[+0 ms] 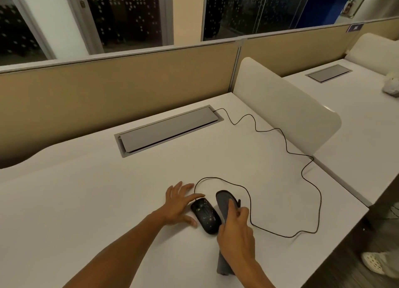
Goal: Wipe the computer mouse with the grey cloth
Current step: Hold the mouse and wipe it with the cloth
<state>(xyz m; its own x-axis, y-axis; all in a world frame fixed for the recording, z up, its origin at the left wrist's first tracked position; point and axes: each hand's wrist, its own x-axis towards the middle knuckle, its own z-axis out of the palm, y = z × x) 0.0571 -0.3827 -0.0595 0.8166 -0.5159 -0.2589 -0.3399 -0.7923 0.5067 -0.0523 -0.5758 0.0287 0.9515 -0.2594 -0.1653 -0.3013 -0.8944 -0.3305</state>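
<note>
A: Nearest: right hand (235, 229), fingers (232, 205) pinching the grey cloth (224, 203). Soft, limp, folded into a long strip; light, drapes from the grip.

B: And the mouse (206, 215)?

A: On the white bench (86, 201), just left of the cloth. Black, smooth domed shell, pale specks on top. Light and likely slippery; best braced at the sides. Left hand (180, 204) spread open, holding nothing, fingertips at the mouse's far-left edge.

B: Beyond the mouse?

A: Thin black cable (285, 141) loops off to a grey metal flap (168, 129). It may tug when wiping.
</note>
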